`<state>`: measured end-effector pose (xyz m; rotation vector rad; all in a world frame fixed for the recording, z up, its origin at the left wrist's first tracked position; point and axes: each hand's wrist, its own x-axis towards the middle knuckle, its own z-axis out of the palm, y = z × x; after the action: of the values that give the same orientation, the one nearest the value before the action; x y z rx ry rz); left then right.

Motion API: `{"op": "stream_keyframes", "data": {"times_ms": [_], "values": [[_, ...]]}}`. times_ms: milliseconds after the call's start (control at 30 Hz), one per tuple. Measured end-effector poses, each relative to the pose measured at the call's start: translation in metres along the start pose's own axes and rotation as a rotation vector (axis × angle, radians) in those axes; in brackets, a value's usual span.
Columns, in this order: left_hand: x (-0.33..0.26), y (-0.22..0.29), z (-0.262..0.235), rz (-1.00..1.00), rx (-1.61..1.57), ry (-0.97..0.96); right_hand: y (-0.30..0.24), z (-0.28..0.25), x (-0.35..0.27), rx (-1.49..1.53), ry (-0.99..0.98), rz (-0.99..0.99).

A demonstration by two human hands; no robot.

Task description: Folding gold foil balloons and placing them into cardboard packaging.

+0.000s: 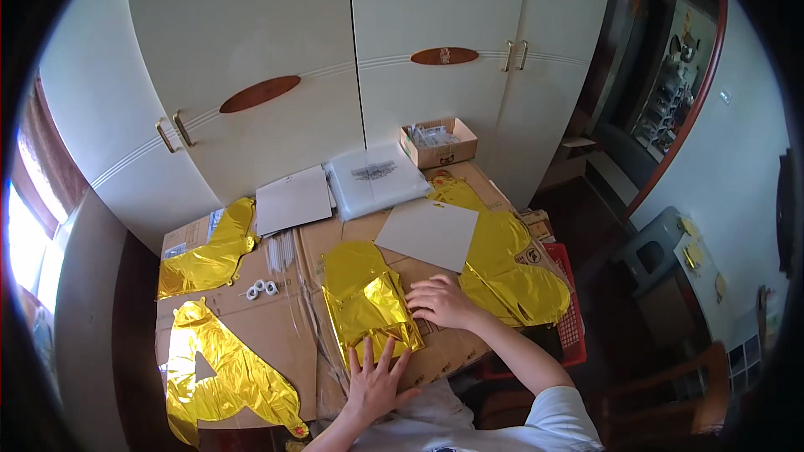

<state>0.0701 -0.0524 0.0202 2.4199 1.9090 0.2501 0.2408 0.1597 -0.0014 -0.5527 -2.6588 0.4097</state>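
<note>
A folded gold foil balloon (365,300) lies flat on the cardboard-covered table (276,326) in front of me. My left hand (374,383) rests open at its near edge, fingers spread and pressing on the foil. My right hand (442,300) presses on the balloon's right edge with fingers curled down. Neither hand lifts anything.
More gold foil balloons lie at the right (502,259), the far left (209,255) and the near left (219,372). White card sheets (427,233) (293,199), a stack of clear bags (374,177), a small open carton (438,142), white tape rolls (260,288). White wardrobe doors behind, a red crate (572,318) at right.
</note>
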Motion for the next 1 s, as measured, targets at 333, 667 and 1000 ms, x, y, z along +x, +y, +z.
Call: {"op": "stream_keyframes", "data": {"times_ms": [333, 667, 1000], "values": [[0.012, -0.002, -0.008, 0.036, -0.034, 0.071, -0.005, 0.006, -0.021, 0.009, 0.039, -0.084], [0.039, -0.029, 0.003, 0.299, -0.032, -0.029, -0.005, 0.005, -0.027, 0.002, 0.068, -0.123], [0.038, -0.028, 0.003, 0.278, -0.055, -0.029, -0.009, -0.014, -0.037, -0.037, -0.053, -0.255]]}}
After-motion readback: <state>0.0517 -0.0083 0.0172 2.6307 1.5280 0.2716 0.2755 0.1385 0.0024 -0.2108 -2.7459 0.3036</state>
